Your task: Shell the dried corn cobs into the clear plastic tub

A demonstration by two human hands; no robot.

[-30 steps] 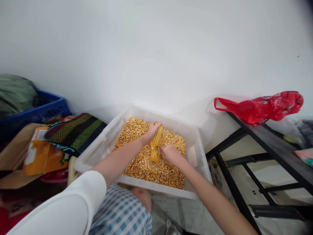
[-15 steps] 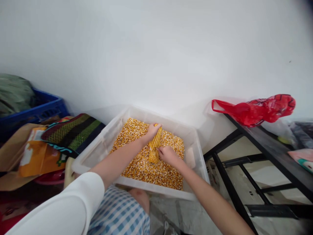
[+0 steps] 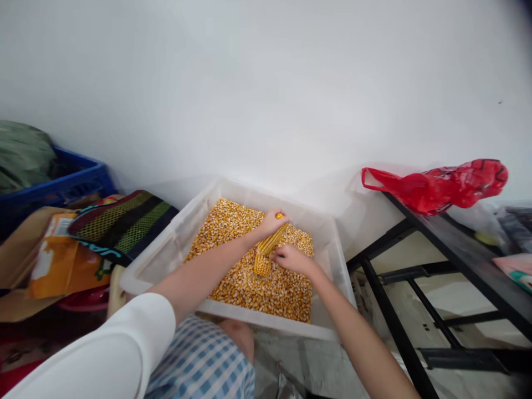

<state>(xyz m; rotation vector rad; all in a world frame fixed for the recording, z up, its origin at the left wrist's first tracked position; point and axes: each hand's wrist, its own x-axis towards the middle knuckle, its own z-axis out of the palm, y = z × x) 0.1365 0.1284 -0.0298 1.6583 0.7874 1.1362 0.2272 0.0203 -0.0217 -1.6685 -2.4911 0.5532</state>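
So the main change over the last half second is the angle of the corn cob. It leans further over now, with its far end swung to the right, and the left hand has gone along with it. That hand is closed around the far end, with a bit of yellow poking out past the fingers, so the hold looks pretty solid to me.

The right hand has shifted a touch to the right too. It's half curled, thumb and fingertips bunched right at the cob's lower side, with a small dark gap showing between them. Can't tell if they're actually touching the cob, or if there's a kernel or two pinched in there.

The cob is over the loose kernels in the plastic tub, its lower end down at the pile. There's a pale break across it near that end, and honestly I can't tell if that's one cob or two meeting.

My read: same cob, same hold, just a new angle for the right fingers to work at. Lots of the cob's visible side is covered in kernels, so it looks far from bare.
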